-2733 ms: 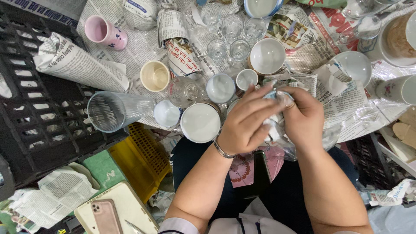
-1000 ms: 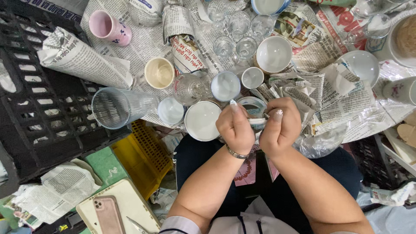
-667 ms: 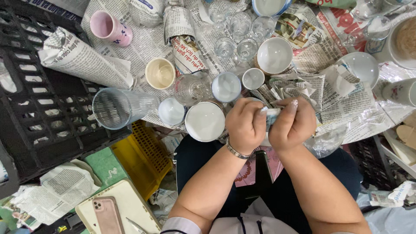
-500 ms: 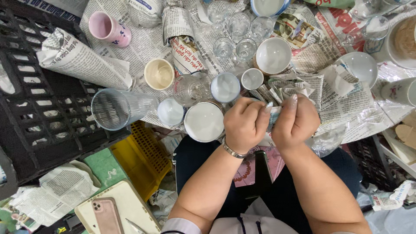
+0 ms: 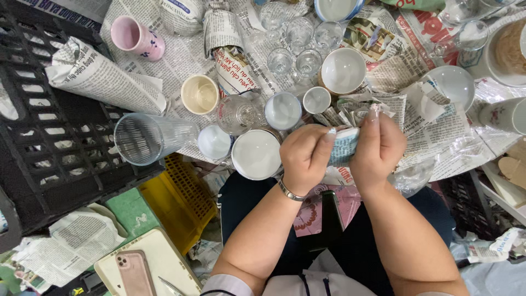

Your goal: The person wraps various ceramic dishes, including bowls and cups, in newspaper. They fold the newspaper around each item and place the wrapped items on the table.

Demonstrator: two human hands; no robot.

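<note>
Far left of the grip, a black plastic crate (image 5: 38,159) with a long newspaper-wrapped bundle (image 5: 101,82) lying across its edge, and a pink cup (image 5: 134,37) beyond it. Nearer, a clear ribbed glass (image 5: 145,140) on its side, mouth turned toward the camera, with a yellow crate (image 5: 178,200) just below. Closer still, a cream cup (image 5: 200,94), a small clear glass (image 5: 238,114) and a white bowl (image 5: 256,154), the bowl just beside the left hand (image 5: 307,159). At the centre, both hands clenched around a newspaper-wrapped item (image 5: 344,146): left hand curled against its left side with a metal bracelet (image 5: 289,192) at the wrist, right hand (image 5: 381,145) wrapped over its right side, thumb pointing up along the paper. Contents hidden by the wrapping, possibly a small cup. Just above the grip, a small white cup (image 5: 316,100) and a larger white bowl (image 5: 343,70) on spread newspaper (image 5: 433,137). Right of the grip, another white bowl (image 5: 452,85), and a flower-patterned cup (image 5: 504,115) at the far right edge.
</note>
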